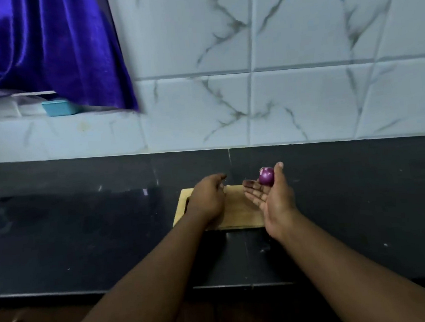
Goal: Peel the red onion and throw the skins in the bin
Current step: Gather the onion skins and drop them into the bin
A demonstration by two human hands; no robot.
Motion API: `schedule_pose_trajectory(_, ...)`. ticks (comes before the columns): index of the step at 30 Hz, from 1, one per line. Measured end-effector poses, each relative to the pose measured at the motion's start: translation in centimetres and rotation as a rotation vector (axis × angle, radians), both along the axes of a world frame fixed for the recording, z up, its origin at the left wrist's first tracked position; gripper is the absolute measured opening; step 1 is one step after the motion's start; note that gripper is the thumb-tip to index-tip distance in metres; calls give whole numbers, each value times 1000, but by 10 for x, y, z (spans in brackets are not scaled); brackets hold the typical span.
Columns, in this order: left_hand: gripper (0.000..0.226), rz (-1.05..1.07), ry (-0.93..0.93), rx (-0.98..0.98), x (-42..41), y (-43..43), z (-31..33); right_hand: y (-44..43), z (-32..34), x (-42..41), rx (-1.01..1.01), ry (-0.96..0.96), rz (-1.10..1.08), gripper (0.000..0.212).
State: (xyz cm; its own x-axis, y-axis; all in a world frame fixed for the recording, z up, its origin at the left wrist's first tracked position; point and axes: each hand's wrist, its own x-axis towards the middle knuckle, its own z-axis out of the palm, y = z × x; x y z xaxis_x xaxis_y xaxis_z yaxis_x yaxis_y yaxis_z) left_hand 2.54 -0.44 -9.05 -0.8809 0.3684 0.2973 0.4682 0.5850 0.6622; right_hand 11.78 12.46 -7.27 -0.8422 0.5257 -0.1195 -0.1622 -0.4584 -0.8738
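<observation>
A small red onion [266, 176], purple and glossy with a pale patch on top, rests between the thumb and fingertips of my right hand [273, 201], whose palm faces left and up. My left hand [207, 199] hovers palm down over the left part of a wooden cutting board [238, 216], fingers curled; whether it holds anything is hidden. No skins and no bin are visible.
The board lies on a dark stone counter [85, 234] against a marble-tiled wall [302, 90]. A blue curtain [44, 47] hangs at upper left above a ledge with a light blue dish [59, 108]. The counter's front edge runs below my forearms.
</observation>
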Motion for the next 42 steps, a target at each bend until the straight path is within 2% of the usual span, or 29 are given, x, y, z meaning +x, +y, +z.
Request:
schedule_pose_trajectory(3,38,-26,-46,-319,-11,20,-2,16,-10,-29,-7,-15,-6,70)
schedule_pose_trajectory(7,30,-56,-26,-535,-10,28,-12,19,-21,-47,11,-40,7,71)
schedule_pose_trajectory(12,41,-126,63,-693,29,18,-3,21,-29,-44,37,-4,-30,66)
schedule_pose_trajectory(17,43,-215,104,-785,65,-5,7,15,-28,-42,186,-35,-39,53)
schedule_pose_trajectory(21,33,-174,82,-816,74,-7,16,6,-26,-41,305,-76,-75,46)
schedule_pose_trajectory(25,23,-146,241,-627,88,-16,7,-9,-19,-33,380,-152,1,55)
schedule_pose_trajectory(27,21,-104,256,-455,90,-25,-2,-22,-12,-21,287,-204,100,66)
schedule_pose_trajectory(29,25,35,156,-121,94,-34,-6,-40,-7,-8,141,-243,197,75)
schedule_pose_trajectory(32,23,275,-133,461,106,-54,-7,-78,-4,16,-111,-159,244,75)
schedule_pose_trajectory(35,23,396,-243,854,125,-92,-8,-134,-3,37,-352,-77,337,76)
schedule_pose_trajectory(39,28,579,-136,1045,169,-177,-22,-238,-10,65,-470,-102,521,67)
schedule_pose_trajectory(42,25,780,-54,1143,200,-245,-59,-317,-40,85,-408,-203,680,79)
